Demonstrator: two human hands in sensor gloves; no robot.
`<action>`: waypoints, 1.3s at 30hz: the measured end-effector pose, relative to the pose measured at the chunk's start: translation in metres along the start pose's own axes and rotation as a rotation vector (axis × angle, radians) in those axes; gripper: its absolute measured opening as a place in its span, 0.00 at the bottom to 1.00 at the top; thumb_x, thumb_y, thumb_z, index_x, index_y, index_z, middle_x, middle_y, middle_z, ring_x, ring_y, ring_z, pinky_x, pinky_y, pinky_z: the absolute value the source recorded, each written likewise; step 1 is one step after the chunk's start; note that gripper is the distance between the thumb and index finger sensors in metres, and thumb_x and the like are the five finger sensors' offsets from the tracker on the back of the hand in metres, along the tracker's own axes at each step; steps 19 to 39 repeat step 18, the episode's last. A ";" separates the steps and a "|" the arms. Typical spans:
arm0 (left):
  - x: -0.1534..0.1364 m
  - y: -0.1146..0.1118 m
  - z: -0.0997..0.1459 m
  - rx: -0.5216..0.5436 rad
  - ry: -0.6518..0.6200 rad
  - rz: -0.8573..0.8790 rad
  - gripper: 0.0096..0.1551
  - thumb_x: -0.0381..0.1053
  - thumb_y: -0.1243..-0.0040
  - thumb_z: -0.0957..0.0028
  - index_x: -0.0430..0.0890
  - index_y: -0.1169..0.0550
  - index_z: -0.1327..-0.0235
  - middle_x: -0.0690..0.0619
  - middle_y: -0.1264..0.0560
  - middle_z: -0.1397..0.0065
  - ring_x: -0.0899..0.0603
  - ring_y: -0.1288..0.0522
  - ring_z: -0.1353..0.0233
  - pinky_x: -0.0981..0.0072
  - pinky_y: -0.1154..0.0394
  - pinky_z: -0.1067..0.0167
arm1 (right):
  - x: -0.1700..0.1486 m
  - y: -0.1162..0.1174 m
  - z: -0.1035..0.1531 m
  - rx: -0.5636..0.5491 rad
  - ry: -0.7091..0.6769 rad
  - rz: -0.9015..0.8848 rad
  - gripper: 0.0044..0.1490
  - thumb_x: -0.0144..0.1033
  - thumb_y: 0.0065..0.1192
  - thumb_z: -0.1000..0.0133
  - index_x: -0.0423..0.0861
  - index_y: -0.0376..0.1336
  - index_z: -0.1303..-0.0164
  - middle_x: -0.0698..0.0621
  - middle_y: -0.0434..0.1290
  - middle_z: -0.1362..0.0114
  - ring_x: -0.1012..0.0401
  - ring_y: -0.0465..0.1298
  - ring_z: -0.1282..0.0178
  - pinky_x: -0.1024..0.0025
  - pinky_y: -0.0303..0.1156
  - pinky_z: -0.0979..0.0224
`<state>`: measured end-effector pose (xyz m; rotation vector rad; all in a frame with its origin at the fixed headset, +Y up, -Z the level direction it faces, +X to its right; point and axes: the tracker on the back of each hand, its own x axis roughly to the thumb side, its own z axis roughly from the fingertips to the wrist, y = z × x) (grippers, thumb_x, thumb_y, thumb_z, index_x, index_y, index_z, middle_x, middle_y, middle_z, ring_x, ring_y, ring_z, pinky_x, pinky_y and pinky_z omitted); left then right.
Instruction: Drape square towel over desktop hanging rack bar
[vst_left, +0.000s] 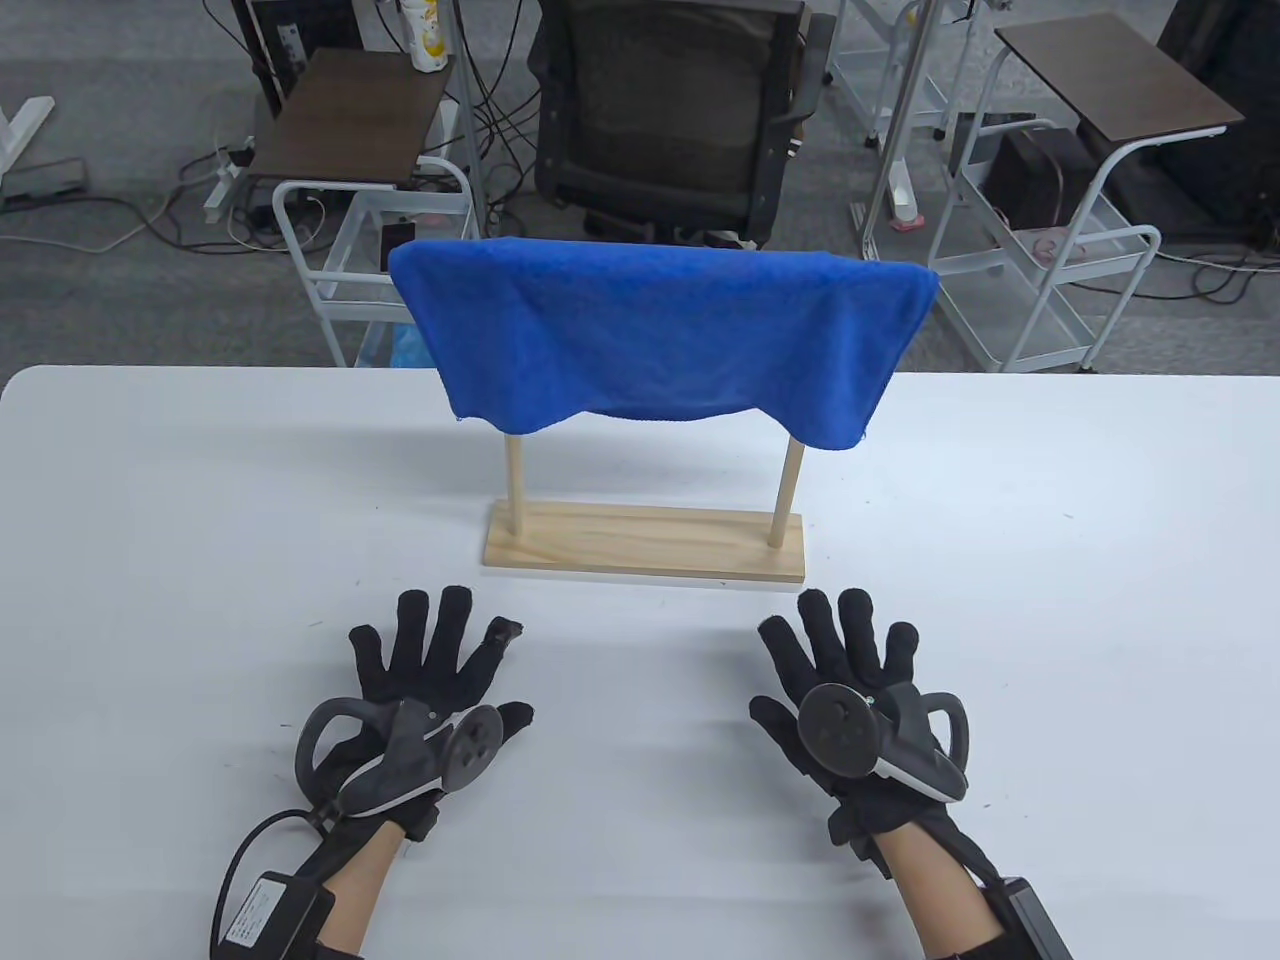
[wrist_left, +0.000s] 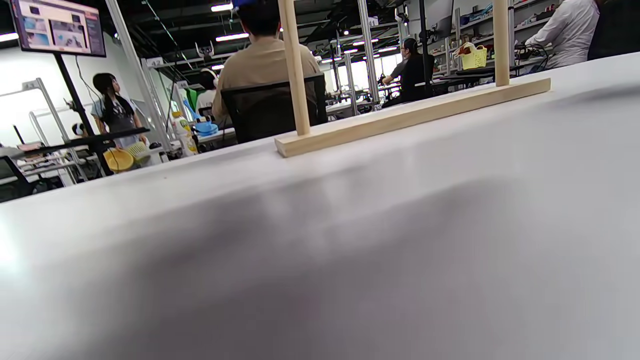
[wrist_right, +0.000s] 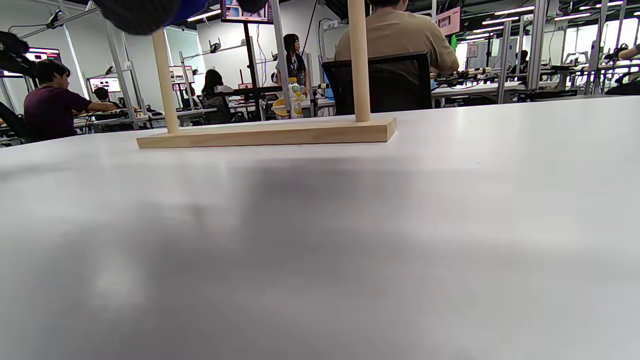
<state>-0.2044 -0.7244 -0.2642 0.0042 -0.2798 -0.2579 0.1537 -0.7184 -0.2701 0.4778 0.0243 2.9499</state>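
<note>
A blue square towel (vst_left: 660, 335) hangs draped over the top bar of a wooden rack (vst_left: 645, 540) that stands on the white table (vst_left: 150, 520). The bar itself is hidden under the cloth. My left hand (vst_left: 430, 665) rests flat on the table in front of the rack's left end, fingers spread, holding nothing. My right hand (vst_left: 845, 670) rests flat in front of the rack's right end, fingers spread, holding nothing. The rack's base and posts show in the left wrist view (wrist_left: 410, 117) and in the right wrist view (wrist_right: 265, 132).
Beyond the table's far edge stand a black office chair (vst_left: 670, 110), white wire carts (vst_left: 350, 260) and small side tables (vst_left: 1110, 70). Both wrist views show people seated at desks in the background.
</note>
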 end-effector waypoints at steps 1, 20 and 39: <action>-0.001 0.001 0.001 0.005 0.002 0.006 0.52 0.78 0.71 0.42 0.58 0.54 0.06 0.39 0.60 0.04 0.24 0.59 0.11 0.18 0.56 0.23 | 0.000 0.000 0.000 -0.002 -0.002 -0.002 0.48 0.63 0.42 0.33 0.52 0.36 0.09 0.42 0.27 0.11 0.39 0.26 0.14 0.29 0.28 0.25; -0.002 -0.001 0.001 -0.010 -0.005 0.024 0.51 0.77 0.70 0.42 0.57 0.53 0.06 0.38 0.60 0.04 0.25 0.59 0.11 0.19 0.57 0.23 | -0.002 0.002 0.002 0.031 -0.026 -0.104 0.46 0.61 0.43 0.33 0.52 0.37 0.10 0.43 0.28 0.11 0.40 0.27 0.14 0.29 0.28 0.24; -0.002 -0.001 0.001 -0.010 -0.005 0.024 0.51 0.77 0.70 0.42 0.57 0.53 0.06 0.38 0.60 0.04 0.25 0.59 0.11 0.19 0.57 0.23 | -0.002 0.002 0.002 0.031 -0.026 -0.104 0.46 0.61 0.43 0.33 0.52 0.37 0.10 0.43 0.28 0.11 0.40 0.27 0.14 0.29 0.28 0.24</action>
